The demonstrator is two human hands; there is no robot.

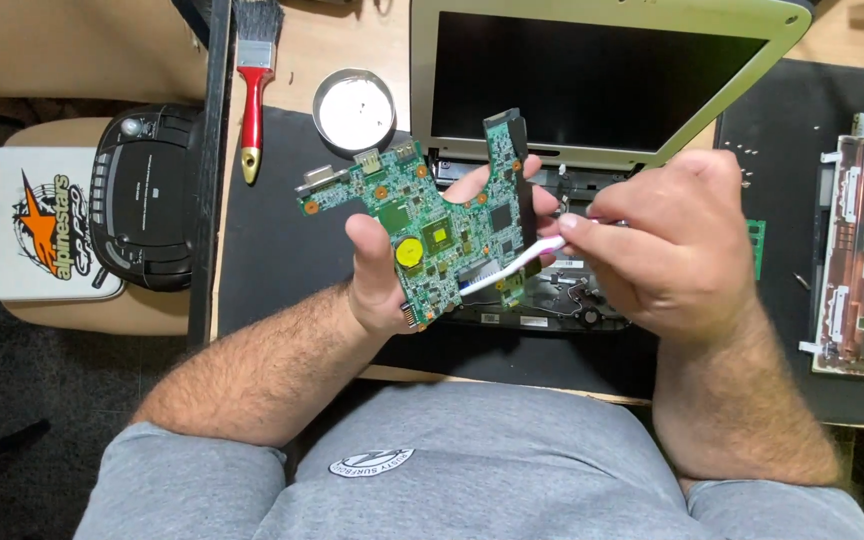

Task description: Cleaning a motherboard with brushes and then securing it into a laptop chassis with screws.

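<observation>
While left hand (384, 280) grips green circuit board (422, 215), right hand (667, 245) pinches white tool (512, 265).

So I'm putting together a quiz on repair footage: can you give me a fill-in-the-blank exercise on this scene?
1. The left hand holds a green ____.
2. The right hand holds a white ____ against it.
3. The paintbrush lying on the desk has a ____ handle.
4. Behind the hands sits an opened ____ with a dark screen.

Missing words: circuit board; toothbrush; red; laptop
</observation>
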